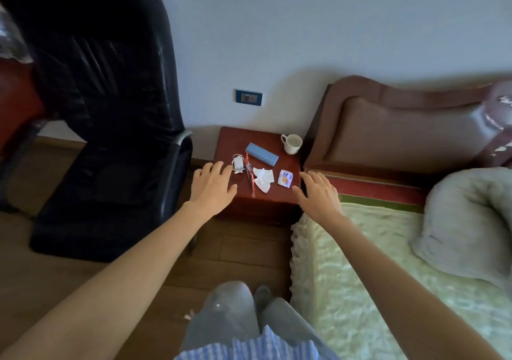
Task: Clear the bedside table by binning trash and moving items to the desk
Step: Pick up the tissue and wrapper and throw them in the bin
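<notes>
A small red-brown bedside table (pixel 235 140) stands against the wall. On it lie a white mug (pixel 292 143) at the back right, a blue box (pixel 261 153), a small white wrapped item (pixel 237 163), a red pen-like stick (pixel 250 173), a crumpled white tissue (pixel 263 179) and a small snack packet (pixel 285 178). My left hand (pixel 213 185) hovers over the table's left edge, fingers spread, holding nothing. My right hand (pixel 318 193) reaches over the table's right front corner, fingers straight, just right of the snack packet and empty.
A black office chair (pixel 110 137) stands left of the table. The bed (pixel 388 262) with a padded headboard (pixel 401 132) and a grey pillow (pixel 471 221) lies on the right. A wall socket (pixel 248 97) sits above the table. Wooden floor lies in front.
</notes>
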A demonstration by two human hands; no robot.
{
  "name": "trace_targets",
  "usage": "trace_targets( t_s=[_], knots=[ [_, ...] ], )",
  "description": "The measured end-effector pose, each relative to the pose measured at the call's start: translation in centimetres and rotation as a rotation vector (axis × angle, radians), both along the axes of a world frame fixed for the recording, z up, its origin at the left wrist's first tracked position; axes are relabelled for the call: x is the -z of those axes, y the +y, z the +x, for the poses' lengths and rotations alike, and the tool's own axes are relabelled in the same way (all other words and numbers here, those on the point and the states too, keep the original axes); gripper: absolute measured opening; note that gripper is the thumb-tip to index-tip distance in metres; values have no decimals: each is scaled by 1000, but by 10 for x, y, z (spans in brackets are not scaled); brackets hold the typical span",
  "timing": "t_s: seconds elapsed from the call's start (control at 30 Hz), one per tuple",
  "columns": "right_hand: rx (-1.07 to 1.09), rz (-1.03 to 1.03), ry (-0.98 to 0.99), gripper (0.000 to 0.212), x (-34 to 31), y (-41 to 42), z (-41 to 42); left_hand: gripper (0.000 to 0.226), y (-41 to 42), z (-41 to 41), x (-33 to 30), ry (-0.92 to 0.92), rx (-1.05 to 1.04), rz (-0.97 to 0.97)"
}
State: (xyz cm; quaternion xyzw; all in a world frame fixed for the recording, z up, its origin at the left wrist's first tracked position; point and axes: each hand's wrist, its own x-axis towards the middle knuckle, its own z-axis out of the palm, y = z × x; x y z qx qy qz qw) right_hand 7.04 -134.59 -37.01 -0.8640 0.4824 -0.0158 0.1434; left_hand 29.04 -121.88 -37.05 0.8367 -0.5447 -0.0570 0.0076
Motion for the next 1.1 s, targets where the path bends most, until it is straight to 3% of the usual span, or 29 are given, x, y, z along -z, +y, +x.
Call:
trace_targets(
  t_s=[0.67,0.9,1.1],
  knots=[
    [106,231,81,46,156,-152,108,54,-162,84,150,223,-36,278],
    [69,344,102,49,226,-169,132,55,-179,100,216,176,70,408],
    [21,408,123,57,291,-187,140,53,-203,106,273,187,15,400]
  ],
)
